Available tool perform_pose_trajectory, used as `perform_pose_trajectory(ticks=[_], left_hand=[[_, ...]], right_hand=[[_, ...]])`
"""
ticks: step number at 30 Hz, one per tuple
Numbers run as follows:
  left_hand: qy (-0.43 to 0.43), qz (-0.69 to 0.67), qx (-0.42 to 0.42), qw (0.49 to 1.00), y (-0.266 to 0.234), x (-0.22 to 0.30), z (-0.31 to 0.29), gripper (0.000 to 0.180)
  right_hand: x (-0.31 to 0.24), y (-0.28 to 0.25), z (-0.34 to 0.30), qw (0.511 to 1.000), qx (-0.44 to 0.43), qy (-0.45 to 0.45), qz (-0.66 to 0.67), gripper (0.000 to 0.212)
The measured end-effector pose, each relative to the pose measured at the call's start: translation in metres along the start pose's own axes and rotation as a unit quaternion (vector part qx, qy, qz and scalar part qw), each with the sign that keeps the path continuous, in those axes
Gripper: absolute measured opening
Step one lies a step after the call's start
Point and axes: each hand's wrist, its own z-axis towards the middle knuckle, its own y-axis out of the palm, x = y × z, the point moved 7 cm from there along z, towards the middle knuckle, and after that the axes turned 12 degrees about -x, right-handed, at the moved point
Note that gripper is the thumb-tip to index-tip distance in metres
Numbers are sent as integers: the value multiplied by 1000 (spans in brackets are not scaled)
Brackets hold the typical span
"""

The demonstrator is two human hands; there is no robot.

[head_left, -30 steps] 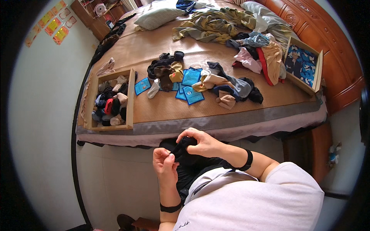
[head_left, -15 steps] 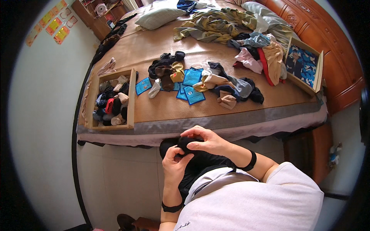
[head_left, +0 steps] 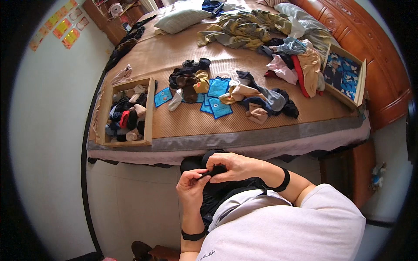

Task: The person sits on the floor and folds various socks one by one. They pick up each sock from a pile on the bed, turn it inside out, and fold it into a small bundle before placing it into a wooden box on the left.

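Note:
Between both hands, above my black-clad legs, is a small dark bundle of cloth that looks like a black sock (head_left: 214, 170). My left hand (head_left: 191, 184) pinches its left end with thumb and fingertips. My right hand (head_left: 232, 167) curls round the other side, thumb below and fingers on top. Much of the sock is hidden by the fingers and blends with the dark trousers. On the bed ahead lie a pile of dark and tan socks (head_left: 188, 82) and a second heap of grey, navy and beige socks (head_left: 272, 99).
At the bed's left edge stands a wooden drawer (head_left: 149, 114) full of balled socks. Flat blue packets (head_left: 218, 88) lie between the piles. Farther right are heaped clothes (head_left: 310, 67) and another wooden drawer (head_left: 360, 82) with blue patterned lining. A pillow (head_left: 180, 21) and crumpled blanket (head_left: 241, 28) lie behind.
My right hand has moved slightly down and closed more around the black sock. My left hand has shifted a little left, and the rounded bundle now looks flatter between the fingers.

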Motion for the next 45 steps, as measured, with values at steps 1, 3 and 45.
perform_pose_trajectory(ticks=[1, 3, 45], left_hand=[[2, 14, -1, 1000, -1, 1, -1, 22], [-17, -16, 10, 1000, 0, -6, 0, 25], [-136, 63, -48, 987, -83, -118, 138, 31]], right_hand=[[-2, -1, 0, 1000, 6, 0, -14, 35], [-6, -2, -3, 999, 17, -2, -40, 31], [76, -25, -59, 980, 63, 187, -26, 24]])
